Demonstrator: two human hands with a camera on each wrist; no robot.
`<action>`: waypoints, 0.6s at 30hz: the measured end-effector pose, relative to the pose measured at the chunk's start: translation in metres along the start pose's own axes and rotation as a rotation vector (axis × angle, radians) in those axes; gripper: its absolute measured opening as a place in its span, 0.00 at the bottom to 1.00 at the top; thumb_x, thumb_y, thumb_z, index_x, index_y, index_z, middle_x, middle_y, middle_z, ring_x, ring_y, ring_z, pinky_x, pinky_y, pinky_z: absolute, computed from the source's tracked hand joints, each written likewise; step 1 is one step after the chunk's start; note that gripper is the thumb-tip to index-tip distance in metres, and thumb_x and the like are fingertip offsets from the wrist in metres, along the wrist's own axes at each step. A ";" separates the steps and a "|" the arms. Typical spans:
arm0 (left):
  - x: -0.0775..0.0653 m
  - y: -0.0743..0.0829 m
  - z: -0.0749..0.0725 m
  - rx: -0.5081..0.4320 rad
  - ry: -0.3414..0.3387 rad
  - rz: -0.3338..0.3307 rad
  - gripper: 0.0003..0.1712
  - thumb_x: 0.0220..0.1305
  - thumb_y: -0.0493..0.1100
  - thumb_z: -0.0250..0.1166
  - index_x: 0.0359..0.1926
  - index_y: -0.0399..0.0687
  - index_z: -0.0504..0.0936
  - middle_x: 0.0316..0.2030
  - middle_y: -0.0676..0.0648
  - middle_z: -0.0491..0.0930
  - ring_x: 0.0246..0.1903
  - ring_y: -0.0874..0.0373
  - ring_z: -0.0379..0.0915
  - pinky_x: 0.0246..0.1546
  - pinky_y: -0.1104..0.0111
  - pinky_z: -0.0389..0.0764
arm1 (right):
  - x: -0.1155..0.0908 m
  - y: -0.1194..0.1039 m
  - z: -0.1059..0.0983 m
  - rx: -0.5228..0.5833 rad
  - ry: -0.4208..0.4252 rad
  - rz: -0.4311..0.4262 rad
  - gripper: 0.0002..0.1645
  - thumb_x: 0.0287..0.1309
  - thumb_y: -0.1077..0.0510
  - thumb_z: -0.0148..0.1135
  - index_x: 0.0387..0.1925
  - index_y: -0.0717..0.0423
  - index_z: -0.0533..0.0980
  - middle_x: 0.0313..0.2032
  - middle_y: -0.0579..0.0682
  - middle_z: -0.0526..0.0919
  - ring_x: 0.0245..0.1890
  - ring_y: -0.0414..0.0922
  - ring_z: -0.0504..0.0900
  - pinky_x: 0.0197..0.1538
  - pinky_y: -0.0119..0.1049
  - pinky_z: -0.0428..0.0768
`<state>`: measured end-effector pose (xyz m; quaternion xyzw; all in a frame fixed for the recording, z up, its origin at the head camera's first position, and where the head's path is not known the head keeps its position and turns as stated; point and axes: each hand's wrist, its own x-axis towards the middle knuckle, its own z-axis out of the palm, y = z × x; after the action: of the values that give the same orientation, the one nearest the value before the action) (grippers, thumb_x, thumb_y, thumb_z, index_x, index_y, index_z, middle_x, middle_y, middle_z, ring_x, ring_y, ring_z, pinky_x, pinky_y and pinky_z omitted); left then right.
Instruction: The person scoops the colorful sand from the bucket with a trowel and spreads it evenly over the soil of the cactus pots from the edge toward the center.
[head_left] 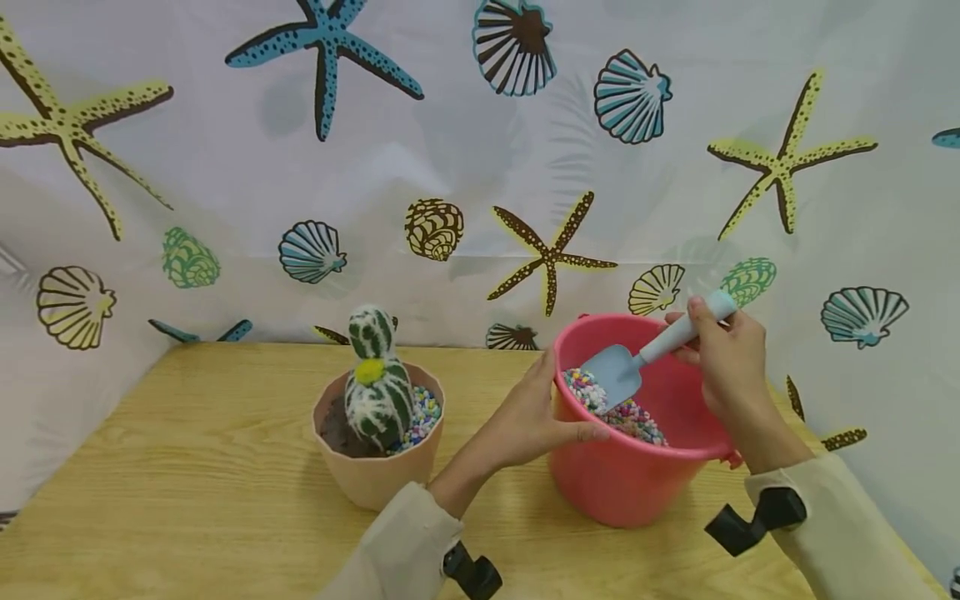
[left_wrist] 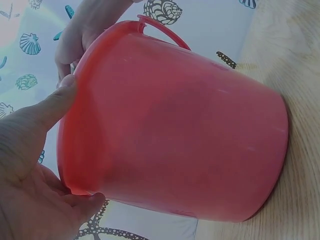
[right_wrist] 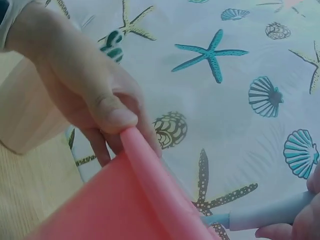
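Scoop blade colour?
Pale greyish blue; the scoop blade shows best in the head view.

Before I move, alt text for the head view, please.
The right hand holds a blue trowel angled into a pink bucket of multicolored pebbles; the left hand grips the rim. A potted cactus stands left of the bucket.

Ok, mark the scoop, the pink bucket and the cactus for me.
Scoop (head_left: 663, 342): head view, lower part of its handle.
Pink bucket (left_wrist: 175, 120): left wrist view, outer wall.
Cactus (head_left: 380, 407): head view, its larger lower body.
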<state>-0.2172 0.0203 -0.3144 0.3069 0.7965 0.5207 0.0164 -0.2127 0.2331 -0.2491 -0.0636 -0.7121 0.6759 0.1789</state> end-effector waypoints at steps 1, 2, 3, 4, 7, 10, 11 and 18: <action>0.000 0.000 0.000 0.003 -0.001 -0.001 0.63 0.48 0.50 0.76 0.75 0.51 0.43 0.71 0.46 0.55 0.70 0.49 0.54 0.61 0.50 0.69 | 0.000 0.001 -0.001 0.032 -0.006 0.016 0.26 0.67 0.47 0.51 0.56 0.63 0.65 0.31 0.37 0.82 0.33 0.33 0.84 0.39 0.26 0.81; -0.001 0.000 0.000 0.004 -0.002 0.000 0.63 0.48 0.50 0.76 0.75 0.51 0.43 0.72 0.46 0.54 0.70 0.49 0.53 0.61 0.50 0.69 | 0.001 0.001 -0.002 0.064 -0.014 0.029 0.26 0.67 0.47 0.51 0.56 0.63 0.64 0.31 0.37 0.82 0.33 0.34 0.85 0.39 0.27 0.81; -0.001 -0.001 0.000 0.009 -0.004 -0.001 0.63 0.48 0.51 0.76 0.75 0.51 0.43 0.72 0.46 0.54 0.70 0.49 0.53 0.62 0.50 0.68 | 0.001 0.002 -0.003 0.081 -0.022 0.045 0.26 0.67 0.46 0.51 0.56 0.61 0.64 0.31 0.38 0.82 0.34 0.34 0.85 0.39 0.27 0.81; -0.001 -0.001 0.000 0.012 -0.005 -0.002 0.63 0.48 0.51 0.76 0.75 0.50 0.43 0.72 0.46 0.53 0.70 0.49 0.53 0.62 0.49 0.68 | 0.002 0.003 -0.005 0.112 -0.031 0.063 0.24 0.67 0.46 0.50 0.54 0.60 0.64 0.31 0.38 0.82 0.33 0.34 0.85 0.38 0.27 0.82; -0.001 -0.002 0.000 0.024 -0.009 0.001 0.63 0.49 0.52 0.75 0.75 0.49 0.42 0.73 0.46 0.52 0.70 0.48 0.52 0.61 0.49 0.69 | 0.005 0.007 -0.011 0.199 -0.065 0.120 0.18 0.68 0.47 0.48 0.49 0.56 0.64 0.30 0.40 0.83 0.32 0.36 0.85 0.37 0.27 0.83; -0.002 -0.001 -0.001 0.032 -0.008 -0.010 0.63 0.49 0.52 0.75 0.75 0.50 0.42 0.73 0.47 0.52 0.70 0.49 0.52 0.60 0.50 0.70 | 0.009 0.012 -0.018 0.313 -0.114 0.172 0.14 0.68 0.49 0.48 0.44 0.56 0.63 0.30 0.43 0.83 0.31 0.38 0.86 0.36 0.30 0.83; -0.002 -0.001 -0.001 0.035 -0.007 -0.012 0.63 0.49 0.52 0.75 0.75 0.51 0.42 0.73 0.47 0.52 0.71 0.49 0.52 0.61 0.50 0.70 | 0.010 0.014 -0.020 0.331 -0.134 0.183 0.14 0.68 0.49 0.47 0.45 0.56 0.62 0.30 0.44 0.83 0.32 0.39 0.86 0.36 0.31 0.84; -0.002 -0.001 -0.001 0.046 -0.004 -0.001 0.63 0.49 0.52 0.75 0.76 0.54 0.41 0.74 0.48 0.51 0.72 0.51 0.50 0.64 0.50 0.65 | 0.019 0.023 -0.029 0.382 -0.152 0.240 0.15 0.69 0.48 0.45 0.47 0.53 0.59 0.42 0.50 0.75 0.37 0.42 0.85 0.46 0.38 0.79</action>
<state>-0.2160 0.0182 -0.3152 0.3077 0.8086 0.5013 0.0114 -0.2235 0.2685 -0.2680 -0.0618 -0.5701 0.8176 0.0519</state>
